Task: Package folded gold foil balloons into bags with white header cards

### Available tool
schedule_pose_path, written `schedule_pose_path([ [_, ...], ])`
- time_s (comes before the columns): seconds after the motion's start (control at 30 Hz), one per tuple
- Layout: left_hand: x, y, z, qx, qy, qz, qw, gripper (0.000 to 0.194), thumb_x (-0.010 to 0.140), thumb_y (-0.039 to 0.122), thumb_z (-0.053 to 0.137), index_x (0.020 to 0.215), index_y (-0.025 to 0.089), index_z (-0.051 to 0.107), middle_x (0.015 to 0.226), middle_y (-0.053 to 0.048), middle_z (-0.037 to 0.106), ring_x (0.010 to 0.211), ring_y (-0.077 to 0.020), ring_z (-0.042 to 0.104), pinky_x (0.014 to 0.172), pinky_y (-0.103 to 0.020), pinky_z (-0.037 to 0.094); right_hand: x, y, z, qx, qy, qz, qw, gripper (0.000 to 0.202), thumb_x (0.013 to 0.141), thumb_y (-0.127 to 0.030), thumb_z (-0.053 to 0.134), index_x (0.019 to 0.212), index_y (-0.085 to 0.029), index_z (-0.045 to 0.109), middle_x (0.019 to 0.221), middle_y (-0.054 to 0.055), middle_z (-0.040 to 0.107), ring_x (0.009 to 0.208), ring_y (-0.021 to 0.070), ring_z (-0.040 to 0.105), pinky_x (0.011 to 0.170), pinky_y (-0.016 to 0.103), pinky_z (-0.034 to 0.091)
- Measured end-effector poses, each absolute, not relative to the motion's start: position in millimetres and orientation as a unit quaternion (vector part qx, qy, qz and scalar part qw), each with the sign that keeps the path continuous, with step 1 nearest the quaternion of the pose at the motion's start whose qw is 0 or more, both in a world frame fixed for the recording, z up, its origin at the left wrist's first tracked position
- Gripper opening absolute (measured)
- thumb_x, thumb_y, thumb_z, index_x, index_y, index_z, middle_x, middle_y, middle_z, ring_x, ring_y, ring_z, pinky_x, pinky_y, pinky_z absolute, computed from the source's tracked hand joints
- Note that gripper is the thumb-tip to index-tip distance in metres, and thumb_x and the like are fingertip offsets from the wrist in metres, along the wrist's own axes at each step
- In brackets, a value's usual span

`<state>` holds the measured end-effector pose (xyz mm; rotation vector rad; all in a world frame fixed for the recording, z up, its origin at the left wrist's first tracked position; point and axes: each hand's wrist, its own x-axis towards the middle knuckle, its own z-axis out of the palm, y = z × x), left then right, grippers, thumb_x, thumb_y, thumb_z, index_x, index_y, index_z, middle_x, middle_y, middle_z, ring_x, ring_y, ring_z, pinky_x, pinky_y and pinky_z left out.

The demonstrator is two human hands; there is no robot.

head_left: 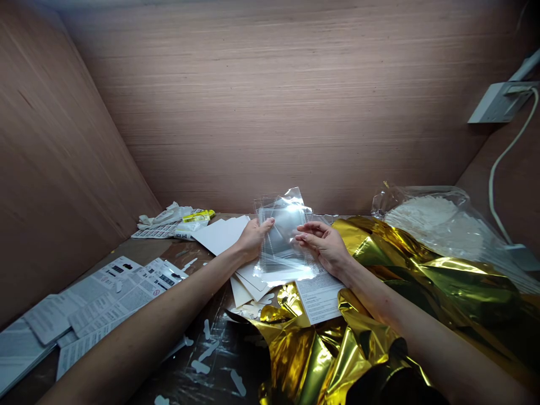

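clear plastic sleeves (280, 247) at frame center, held up over the worktop (179, 374), fanned unevenly, one corner poking up. left hand (253, 236): grip closed on the sleeves' left side, thumb across the front. right hand (323, 244): grip nearly closed, thumb and fingertips at the right edge; can't tell if any film is pinched.

risks, my read: layers look thin, slick and out of line, so a slack left grip could let some slide out. static could make two layers cling and act as one. glare on the film hides edges, so a missed pinch or a double is plausible. gold foil (304, 360) lies crumpled from lower center to the right, under and beside the right arm (400, 309); an arm shift could drag it, and the printed card (320, 298) just below the sleeves with it. white scraps (200, 367), lower left of center, could stick to the film if it dips. white cards (223, 233), left of the sleeves, sit loose; a left hand bump could scatter them.
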<state>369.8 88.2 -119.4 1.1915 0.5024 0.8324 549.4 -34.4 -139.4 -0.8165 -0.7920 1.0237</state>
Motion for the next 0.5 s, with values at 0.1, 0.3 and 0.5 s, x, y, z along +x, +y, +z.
schedule_pose_path([
  [0.1, 369, 88, -119, 0.534, 0.223, 0.377, 0.723, 0.036, 0.077, 0.041, 0.085, 0.087, 0.014, 0.064, 0.074, -0.002, 0.067, 0.061, -0.0143, 0.063, 0.058, -0.027, 0.054, 549, -35, -137, -0.363, -0.347, 0.462, 0.731, 0.049, 0.060, -0.021, 0.101, 0.099, -0.014, 0.072, 0.110, 0.013, 0.075, 0.089, 0.0233, 0.077, 0.077, 0.028, 0.066],
  [0.3, 369, 88, -120, 0.524, 0.207, 0.370, 0.738, 0.037, 0.080, 0.047, 0.083, 0.091, 0.015, 0.067, 0.081, -0.006, 0.071, 0.070, -0.0190, 0.068, 0.065, -0.033, 0.059, 559, -26, -141, -0.352, -0.277, 0.399, 0.800, 0.039, 0.064, -0.023, 0.096, 0.092, -0.018, 0.070, 0.092, 0.007, 0.077, 0.084, 0.0193, 0.076, 0.078, 0.025, 0.065],
  [0.5, 371, 94, -126, 0.509, 0.218, 0.389, 0.737, 0.042, 0.076, 0.052, 0.085, 0.086, 0.016, 0.064, 0.079, -0.004, 0.070, 0.068, -0.0172, 0.066, 0.063, -0.031, 0.059, 569, -24, -139, -0.349, -0.250, 0.383, 0.818, 0.036, 0.072, -0.026, 0.092, 0.094, -0.024, 0.064, 0.087, 0.002, 0.076, 0.088, 0.0195, 0.076, 0.083, 0.028, 0.065],
])
